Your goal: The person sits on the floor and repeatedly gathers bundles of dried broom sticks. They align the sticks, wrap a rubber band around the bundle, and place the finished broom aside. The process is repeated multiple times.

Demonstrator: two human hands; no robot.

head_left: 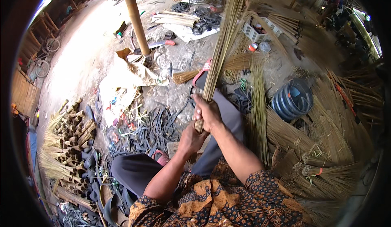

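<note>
A long bundle of thin straw-coloured sticks (pixel 223 48), like broom bristles, rises tilted from my lap toward the top of the view. My left hand (pixel 191 139) is closed around its lower end. Just above it, my right hand (pixel 208 114) wraps the same bundle, with the thumb lying along the sticks. My palms hide part of the butt end. Beyond my knee, another bundle of brown sticks (pixel 185 76) lies on the ground, and a greenish bundle (pixel 258 105) lies to the right of my leg.
Dark rubber strips (pixel 159 123) tangle on the floor at left, near stacked bundles with thick bamboo-like handles (pixel 73 133). At right, a clear blue ribbed container (pixel 291 98) sits among loose sticks (pixel 326 125). A bamboo post (pixel 135 19), red-handled knife (pixel 163 43) and white crate (pixel 260 29) are farther off.
</note>
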